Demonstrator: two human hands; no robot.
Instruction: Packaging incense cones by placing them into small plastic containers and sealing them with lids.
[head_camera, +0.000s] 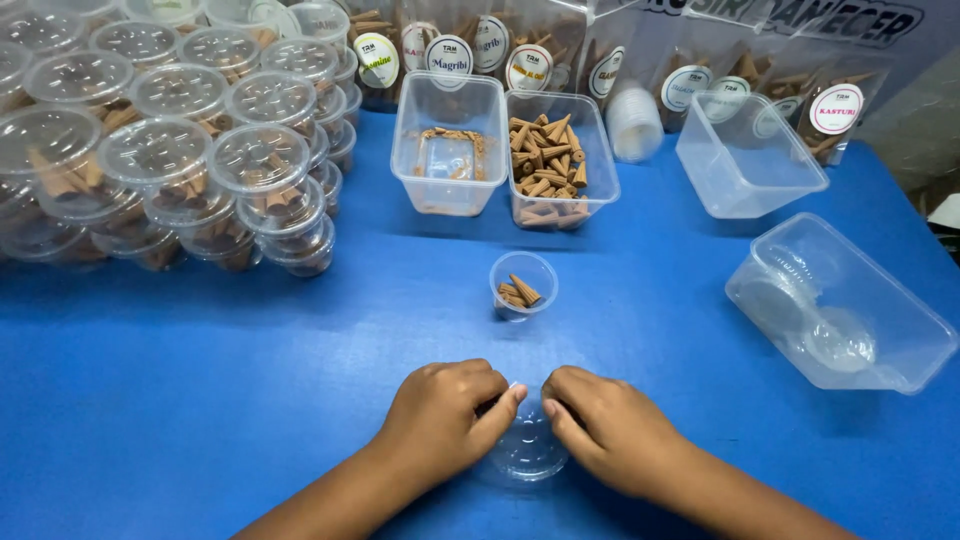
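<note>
pinching small clear round lid (527, 452) flat on blue table (200, 400): left hand (440, 415), right hand (605, 425) both gripping rim.

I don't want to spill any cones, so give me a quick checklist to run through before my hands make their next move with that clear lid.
1. Both hands on the clear lid: ok, left hand and right hand pinch its edges on the blue table.
2. Small cup upright: ok, it stands just beyond the hands.
3. Cup has cones inside: ok, a few show.
4. Cup uncovered: ok, no lid on it.
5. Path from lid to cup free: ok, only bare table between.
6. Lid clean and uncracked: cannot tell.
</note>
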